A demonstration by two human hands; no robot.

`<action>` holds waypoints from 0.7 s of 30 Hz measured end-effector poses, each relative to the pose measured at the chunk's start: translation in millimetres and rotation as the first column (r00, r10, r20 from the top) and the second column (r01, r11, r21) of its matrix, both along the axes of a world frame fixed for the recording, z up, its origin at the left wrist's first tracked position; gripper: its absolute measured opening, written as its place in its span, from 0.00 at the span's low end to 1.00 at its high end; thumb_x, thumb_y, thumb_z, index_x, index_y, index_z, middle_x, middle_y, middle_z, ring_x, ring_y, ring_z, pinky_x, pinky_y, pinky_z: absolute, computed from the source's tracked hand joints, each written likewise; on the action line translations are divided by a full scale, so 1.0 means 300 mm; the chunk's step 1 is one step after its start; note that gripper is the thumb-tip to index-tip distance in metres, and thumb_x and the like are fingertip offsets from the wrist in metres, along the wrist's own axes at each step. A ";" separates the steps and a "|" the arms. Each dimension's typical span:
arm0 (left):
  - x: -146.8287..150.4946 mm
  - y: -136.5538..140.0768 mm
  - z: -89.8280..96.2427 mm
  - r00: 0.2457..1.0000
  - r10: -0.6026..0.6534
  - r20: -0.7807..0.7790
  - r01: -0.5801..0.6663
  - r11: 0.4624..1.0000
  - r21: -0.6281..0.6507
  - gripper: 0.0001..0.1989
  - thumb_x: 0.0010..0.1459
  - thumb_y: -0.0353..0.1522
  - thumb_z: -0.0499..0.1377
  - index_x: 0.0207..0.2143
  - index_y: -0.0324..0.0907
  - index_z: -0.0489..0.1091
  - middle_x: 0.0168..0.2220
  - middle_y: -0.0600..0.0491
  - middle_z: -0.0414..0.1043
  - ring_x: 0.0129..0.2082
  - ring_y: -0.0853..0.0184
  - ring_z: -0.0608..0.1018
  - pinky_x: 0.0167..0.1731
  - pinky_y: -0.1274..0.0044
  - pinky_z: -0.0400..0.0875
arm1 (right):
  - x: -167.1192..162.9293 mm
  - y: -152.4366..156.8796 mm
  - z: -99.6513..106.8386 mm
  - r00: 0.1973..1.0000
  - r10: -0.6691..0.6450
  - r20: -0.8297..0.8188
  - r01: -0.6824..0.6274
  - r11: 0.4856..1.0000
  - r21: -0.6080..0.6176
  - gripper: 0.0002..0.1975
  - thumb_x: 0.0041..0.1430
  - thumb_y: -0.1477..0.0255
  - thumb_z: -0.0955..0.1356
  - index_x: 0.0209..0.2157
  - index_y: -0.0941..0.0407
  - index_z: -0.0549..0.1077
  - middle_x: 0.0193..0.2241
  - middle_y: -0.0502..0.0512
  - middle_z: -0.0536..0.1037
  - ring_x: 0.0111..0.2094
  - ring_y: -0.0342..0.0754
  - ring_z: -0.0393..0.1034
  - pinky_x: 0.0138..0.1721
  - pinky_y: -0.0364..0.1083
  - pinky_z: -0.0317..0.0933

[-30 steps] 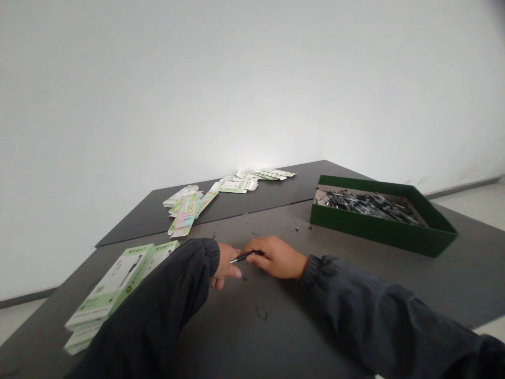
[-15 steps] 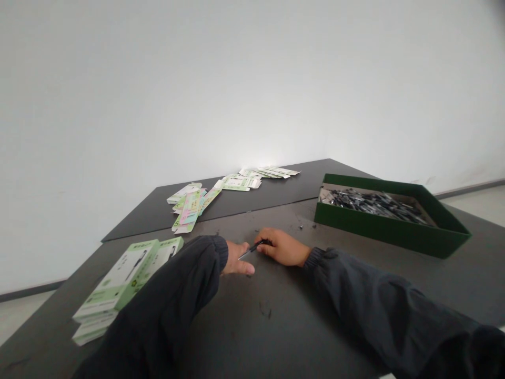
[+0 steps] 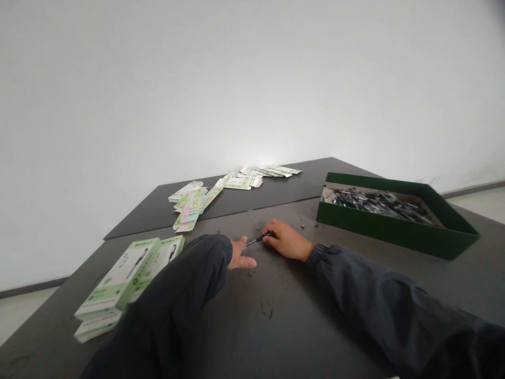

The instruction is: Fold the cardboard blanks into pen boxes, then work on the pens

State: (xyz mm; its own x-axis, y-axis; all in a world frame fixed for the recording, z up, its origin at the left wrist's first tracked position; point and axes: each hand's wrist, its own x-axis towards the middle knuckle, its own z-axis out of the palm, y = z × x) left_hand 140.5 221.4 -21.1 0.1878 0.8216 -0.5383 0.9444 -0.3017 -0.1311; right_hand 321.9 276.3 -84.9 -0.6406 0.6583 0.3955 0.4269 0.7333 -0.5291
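Observation:
A pen [image 3: 256,240] with a black end and a clear barrel slants low over the middle of the dark table. My right hand [image 3: 287,240] pinches its black end, fingers curled. At the clear end is my left hand [image 3: 238,255], its thumb stretched away from the other fingers. Whether a left finger touches the pen I cannot tell, since part of that hand is hidden. Right of my hands stands a green box [image 3: 389,230] holding a heap of loose pens [image 3: 374,204].
White and green pen boxes [image 3: 122,276] are stacked at the left, beside my left sleeve. Flattened cartons [image 3: 191,206] lie farther back, with more flat cartons [image 3: 240,181] by the wall. Small dark bits [image 3: 303,226] dot the dark table [image 3: 268,337].
My right hand has drawn slightly up and away from the left one, keeping the pen's black end. More of the pen shows between my hands. The view has shifted slightly.

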 end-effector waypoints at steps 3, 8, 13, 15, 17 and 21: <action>0.010 -0.009 -0.006 1.000 0.001 -0.006 -0.001 0.999 0.036 0.45 0.47 0.55 0.42 0.58 0.32 0.39 0.49 0.33 0.59 0.46 0.50 0.65 0.41 0.69 0.57 | -0.003 0.007 -0.006 0.999 -0.032 0.025 0.031 0.999 0.005 0.08 0.50 0.73 0.64 0.33 0.58 0.70 0.30 0.55 0.67 0.35 0.44 0.59 0.37 0.44 0.52; 0.012 -0.011 0.002 1.000 -0.003 -0.009 0.003 1.000 0.022 0.45 0.47 0.55 0.42 0.58 0.31 0.39 0.48 0.30 0.59 0.45 0.49 0.66 0.41 0.68 0.58 | -0.004 0.019 -0.019 0.991 -0.110 0.078 0.109 0.994 0.020 0.08 0.51 0.70 0.63 0.33 0.57 0.70 0.32 0.55 0.67 0.37 0.46 0.58 0.39 0.45 0.50; 0.006 -0.005 0.006 1.000 0.009 -0.023 -0.008 0.999 0.036 0.45 0.47 0.55 0.43 0.57 0.30 0.41 0.48 0.30 0.59 0.45 0.50 0.66 0.42 0.68 0.58 | -0.001 0.014 -0.022 0.978 -0.183 0.101 0.179 0.983 0.039 0.12 0.49 0.70 0.65 0.37 0.57 0.67 0.35 0.56 0.65 0.37 0.46 0.58 0.38 0.44 0.50; 0.006 -0.003 0.006 0.999 0.017 -0.031 -0.016 0.999 0.032 0.45 0.47 0.55 0.43 0.57 0.31 0.41 0.48 0.30 0.58 0.46 0.49 0.65 0.42 0.67 0.57 | 0.002 0.011 -0.019 0.974 -0.190 0.124 0.186 0.982 0.047 0.13 0.49 0.70 0.65 0.39 0.57 0.66 0.37 0.57 0.65 0.38 0.46 0.58 0.38 0.44 0.50; 0.008 0.000 0.007 0.999 0.020 -0.041 -0.019 1.000 0.011 0.45 0.47 0.55 0.42 0.57 0.31 0.39 0.49 0.30 0.57 0.46 0.49 0.64 0.42 0.67 0.57 | 0.005 0.009 -0.016 0.968 -0.188 0.166 0.180 0.982 0.065 0.13 0.50 0.70 0.64 0.39 0.57 0.67 0.36 0.57 0.65 0.39 0.46 0.57 0.39 0.44 0.49; 0.010 -0.001 0.000 0.999 0.020 -0.045 -0.020 1.000 -0.005 0.45 0.47 0.55 0.43 0.57 0.30 0.39 0.50 0.31 0.56 0.47 0.50 0.63 0.43 0.68 0.56 | 0.001 0.007 -0.008 0.944 -0.211 0.253 0.189 0.976 0.107 0.09 0.53 0.68 0.61 0.36 0.55 0.68 0.36 0.56 0.65 0.40 0.47 0.56 0.39 0.45 0.47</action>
